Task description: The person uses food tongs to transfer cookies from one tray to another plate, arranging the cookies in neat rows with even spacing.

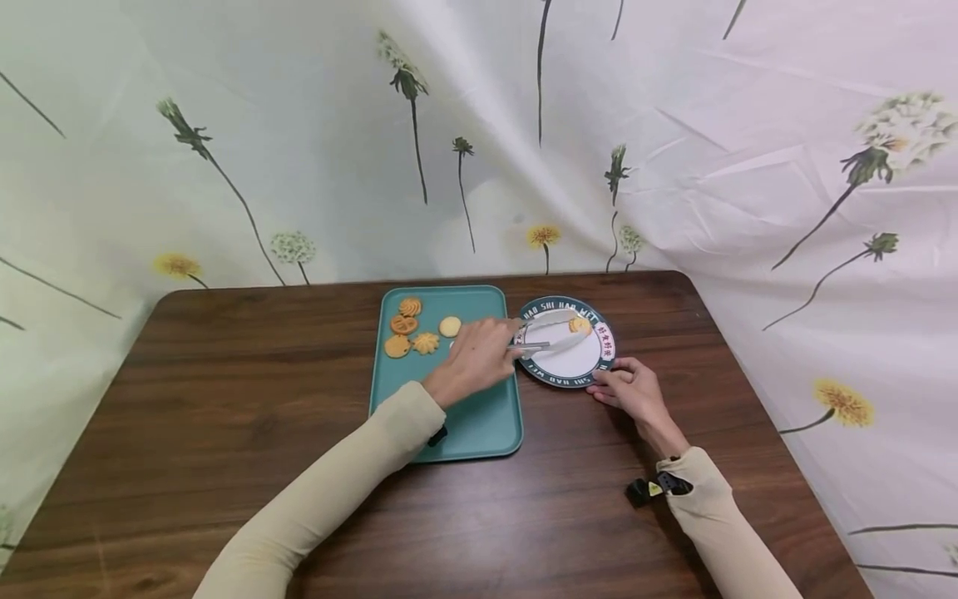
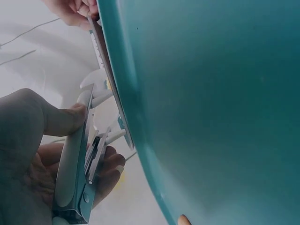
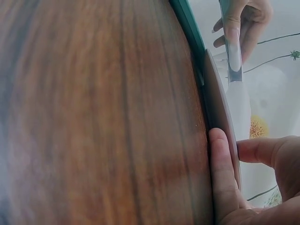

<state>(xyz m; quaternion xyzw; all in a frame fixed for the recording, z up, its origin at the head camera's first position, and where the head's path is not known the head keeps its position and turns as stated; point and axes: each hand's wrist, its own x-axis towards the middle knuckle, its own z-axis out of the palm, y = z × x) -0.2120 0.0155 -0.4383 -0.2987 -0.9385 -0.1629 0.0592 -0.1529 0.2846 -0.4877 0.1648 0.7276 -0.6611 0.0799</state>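
My left hand [image 1: 482, 353] grips a pair of tongs [image 2: 75, 159] with metal handles and whitish ends, reaching from above the tray over to the plate. The ends of the tongs stand apart, with a small golden cookie [image 1: 580, 325] between them over the plate's far right part. The round plate [image 1: 561, 363] has a white middle and a dark green lettered rim. At the near right of that rim, my right hand [image 1: 636, 393] pinches the edge, thumb above and fingers beneath, as the right wrist view shows.
Left of the plate lies a teal tray [image 1: 479, 424]. Several cookies [image 1: 426, 343] of different shapes sit in its far left part, with a pale round cookie [image 1: 450, 326] near my left hand. A flowered cloth [image 1: 337, 166] hangs behind the brown wooden table [image 1: 247, 399].
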